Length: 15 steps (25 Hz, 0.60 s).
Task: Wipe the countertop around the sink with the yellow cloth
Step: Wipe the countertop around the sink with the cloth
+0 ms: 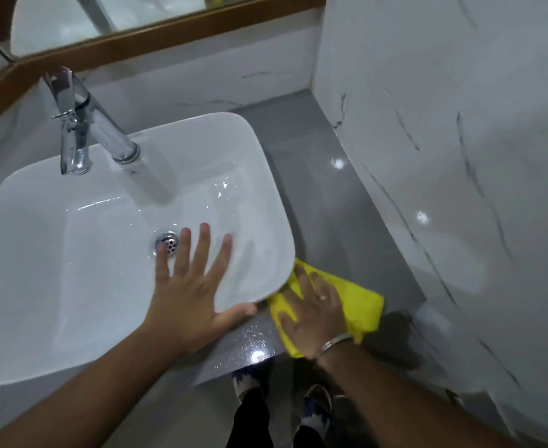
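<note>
Pressing yellow cloth (360, 305) flat under spread right hand (314, 315) fingers, beside sink (266, 176) corner.

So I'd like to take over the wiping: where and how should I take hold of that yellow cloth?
Probably take the yellow cloth by its free right-hand flap, coming from above on the wall side. It lies flat on the grey countertop, its left edge tucked against the sink rim, and the right hand presses flat on its middle, so only that flap is clear.
</note>
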Each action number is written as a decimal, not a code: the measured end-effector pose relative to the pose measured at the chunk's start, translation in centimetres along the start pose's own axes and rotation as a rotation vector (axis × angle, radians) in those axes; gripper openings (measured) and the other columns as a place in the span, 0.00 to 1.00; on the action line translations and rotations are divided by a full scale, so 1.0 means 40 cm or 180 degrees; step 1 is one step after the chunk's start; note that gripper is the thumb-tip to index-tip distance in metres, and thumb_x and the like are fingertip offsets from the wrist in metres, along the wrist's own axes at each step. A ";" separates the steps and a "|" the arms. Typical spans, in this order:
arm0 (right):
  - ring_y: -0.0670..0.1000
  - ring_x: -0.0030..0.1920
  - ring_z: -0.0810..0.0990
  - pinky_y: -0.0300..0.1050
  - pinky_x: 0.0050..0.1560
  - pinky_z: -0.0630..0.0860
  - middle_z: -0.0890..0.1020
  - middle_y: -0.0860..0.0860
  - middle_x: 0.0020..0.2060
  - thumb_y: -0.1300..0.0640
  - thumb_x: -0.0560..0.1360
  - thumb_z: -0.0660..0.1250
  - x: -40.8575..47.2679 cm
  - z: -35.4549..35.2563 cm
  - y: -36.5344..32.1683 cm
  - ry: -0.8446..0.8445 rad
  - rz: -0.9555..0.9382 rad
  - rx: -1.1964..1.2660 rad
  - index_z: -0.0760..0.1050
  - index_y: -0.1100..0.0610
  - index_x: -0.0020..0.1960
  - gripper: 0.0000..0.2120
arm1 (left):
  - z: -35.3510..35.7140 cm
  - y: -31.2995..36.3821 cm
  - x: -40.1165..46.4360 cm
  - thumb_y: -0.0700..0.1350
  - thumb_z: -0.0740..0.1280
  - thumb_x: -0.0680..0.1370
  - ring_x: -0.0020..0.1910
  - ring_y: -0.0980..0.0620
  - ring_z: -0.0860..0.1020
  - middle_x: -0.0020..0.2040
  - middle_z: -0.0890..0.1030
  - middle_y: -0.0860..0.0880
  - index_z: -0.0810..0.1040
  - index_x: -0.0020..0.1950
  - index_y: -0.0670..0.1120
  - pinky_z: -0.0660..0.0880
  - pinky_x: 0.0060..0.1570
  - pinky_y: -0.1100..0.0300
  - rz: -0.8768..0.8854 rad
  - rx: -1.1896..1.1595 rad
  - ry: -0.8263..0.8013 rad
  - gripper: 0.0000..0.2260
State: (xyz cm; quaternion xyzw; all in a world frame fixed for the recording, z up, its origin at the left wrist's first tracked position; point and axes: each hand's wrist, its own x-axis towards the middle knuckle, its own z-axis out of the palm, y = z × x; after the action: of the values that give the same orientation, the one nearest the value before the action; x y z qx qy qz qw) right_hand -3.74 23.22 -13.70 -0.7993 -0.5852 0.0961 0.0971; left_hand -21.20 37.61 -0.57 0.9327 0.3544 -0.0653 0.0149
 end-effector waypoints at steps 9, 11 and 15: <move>0.67 0.66 0.67 0.61 0.63 0.60 0.67 0.62 0.71 0.43 0.68 0.56 -0.003 -0.011 -0.050 0.0256 0.1494 -0.0076 0.68 0.48 0.66 0.27 | 0.014 -0.438 -0.271 0.72 0.42 0.75 0.78 0.39 0.44 0.81 0.48 0.43 0.47 0.80 0.50 0.25 0.69 0.52 -0.0920 -0.0114 -0.0568 0.40; 0.66 0.67 0.64 0.60 0.64 0.57 0.69 0.61 0.69 0.42 0.66 0.57 -0.046 0.031 -0.208 -0.0112 0.0906 0.0083 0.71 0.47 0.64 0.27 | 0.021 -0.441 -0.269 0.71 0.41 0.75 0.79 0.43 0.41 0.81 0.46 0.45 0.44 0.80 0.53 0.25 0.71 0.49 -0.0764 -0.0161 -0.0448 0.37; 0.63 0.65 0.68 0.58 0.62 0.63 0.72 0.58 0.68 0.40 0.68 0.58 -0.055 0.021 -0.124 -0.0166 -0.0101 -0.0307 0.65 0.44 0.69 0.29 | 0.019 -0.440 -0.282 0.70 0.41 0.77 0.79 0.43 0.42 0.81 0.48 0.45 0.48 0.80 0.52 0.31 0.73 0.42 -0.0731 -0.0232 -0.0233 0.36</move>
State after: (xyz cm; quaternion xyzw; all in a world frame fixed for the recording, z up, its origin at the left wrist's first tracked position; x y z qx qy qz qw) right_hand -9.15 22.63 -13.09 -0.7908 -0.6042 0.0870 0.0447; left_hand -41.32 43.29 0.51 0.8818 0.4603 -0.0875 0.0542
